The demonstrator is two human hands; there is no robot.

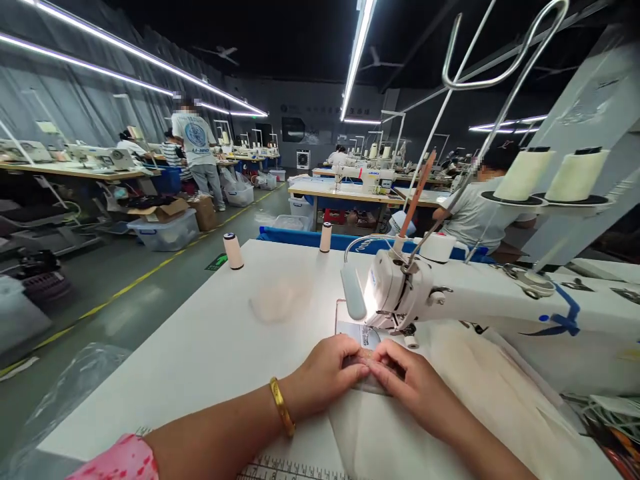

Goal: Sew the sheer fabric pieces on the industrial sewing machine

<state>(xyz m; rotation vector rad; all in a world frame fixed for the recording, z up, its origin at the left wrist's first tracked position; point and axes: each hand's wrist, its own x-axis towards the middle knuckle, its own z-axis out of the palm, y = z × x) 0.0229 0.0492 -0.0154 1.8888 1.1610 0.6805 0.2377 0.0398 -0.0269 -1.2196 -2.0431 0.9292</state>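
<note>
My left hand (pixel 333 370) and my right hand (pixel 407 373) meet just in front of the needle area of a white sewing machine (pixel 400 287). Thumbs and fingertips of both pinch a thin, sheer pale fabric (pixel 390 427). It trails down over the table's front edge side, and more pale fabric (pixel 470 373) lies bunched to the right, under the machine arm. The metal needle plate (pixel 363 331) shows just beyond my fingers, lit by the machine's lamp. A gold bracelet circles my left wrist. The exact fold between my fingertips is partly hidden.
Two thread spools (pixel 233 251) stand at the table's back, the second spool (pixel 325 237) farther right. A small sheer scrap (pixel 277 300) lies left of the machine. Large thread cones (pixel 525 175) sit on a stand at right. A printed ruler (pixel 285 470) marks the front edge. Several people work beyond.
</note>
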